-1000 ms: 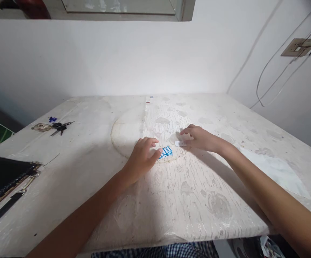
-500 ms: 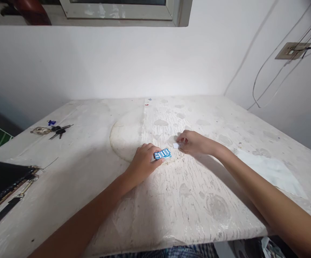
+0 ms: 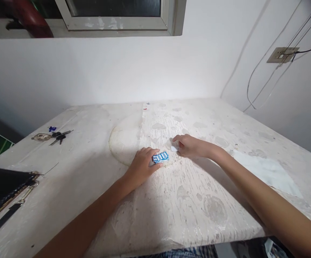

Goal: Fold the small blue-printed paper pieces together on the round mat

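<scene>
My left hand rests on the table with its thumb and fingers closed around a small stack of white cards with blue borders. The top of the stack faces up, between the fingertips. Just to the right, my right hand pinches a small white card, whose visible side is plain. A narrow gap separates this card from the stack. Part of the white card is hidden by the right fingers.
Keys and a small blue item lie at the left. A black zipped case occupies the near left edge. Right of my forearm is a white cloth or sheet. Cables hang from a wall socket over the table's far right.
The camera view has tilted up slightly. My left hand keeps hold of the card stack, which looks a little neater. The white card stays in my right hand, close to the stack.
</scene>
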Available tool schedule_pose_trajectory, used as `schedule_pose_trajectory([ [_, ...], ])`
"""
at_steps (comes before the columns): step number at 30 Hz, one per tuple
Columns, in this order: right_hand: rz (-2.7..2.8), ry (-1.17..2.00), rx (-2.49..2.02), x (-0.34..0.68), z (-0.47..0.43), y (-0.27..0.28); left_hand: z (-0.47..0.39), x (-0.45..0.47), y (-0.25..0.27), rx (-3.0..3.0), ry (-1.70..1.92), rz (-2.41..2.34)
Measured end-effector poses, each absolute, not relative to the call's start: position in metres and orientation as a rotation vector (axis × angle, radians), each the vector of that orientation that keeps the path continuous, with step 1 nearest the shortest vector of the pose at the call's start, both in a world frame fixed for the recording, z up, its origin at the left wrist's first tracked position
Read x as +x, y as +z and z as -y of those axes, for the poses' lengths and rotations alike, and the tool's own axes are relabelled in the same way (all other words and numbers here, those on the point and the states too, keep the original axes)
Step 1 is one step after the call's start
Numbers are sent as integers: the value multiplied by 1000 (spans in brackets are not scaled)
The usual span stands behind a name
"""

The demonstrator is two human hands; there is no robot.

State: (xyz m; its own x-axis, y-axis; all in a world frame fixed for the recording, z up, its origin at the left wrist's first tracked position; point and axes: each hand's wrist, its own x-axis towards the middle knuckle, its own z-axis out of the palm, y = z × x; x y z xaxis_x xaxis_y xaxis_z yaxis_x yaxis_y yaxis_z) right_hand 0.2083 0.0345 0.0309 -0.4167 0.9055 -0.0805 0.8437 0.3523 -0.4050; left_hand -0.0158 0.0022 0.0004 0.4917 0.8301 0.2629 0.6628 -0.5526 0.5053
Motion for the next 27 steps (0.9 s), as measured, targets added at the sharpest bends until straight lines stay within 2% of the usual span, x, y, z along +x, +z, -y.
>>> schedule_pose_trajectory([
  [11, 2482, 90, -1584, 200, -30, 32, 1, -16, 1, 2333, 669, -1174],
  [13, 2389, 210, -1464, 197, -28, 36, 0, -16, -1, 2303, 690, -1171],
  [17, 2173, 773, -1100, 187, -18, 42, 0, -17, -3, 2215, 701, -1195],
  [20, 2079, 1007, -1046, 179, -12, 37, 0, -16, -3, 2159, 688, -1228],
  [23, 2091, 1044, -1083, 176, -12, 30, 0, -16, -5, 2153, 697, -1231],
  [27, 2199, 809, -1096, 178, -14, 31, 0, -15, -7, 2206, 724, -1237],
])
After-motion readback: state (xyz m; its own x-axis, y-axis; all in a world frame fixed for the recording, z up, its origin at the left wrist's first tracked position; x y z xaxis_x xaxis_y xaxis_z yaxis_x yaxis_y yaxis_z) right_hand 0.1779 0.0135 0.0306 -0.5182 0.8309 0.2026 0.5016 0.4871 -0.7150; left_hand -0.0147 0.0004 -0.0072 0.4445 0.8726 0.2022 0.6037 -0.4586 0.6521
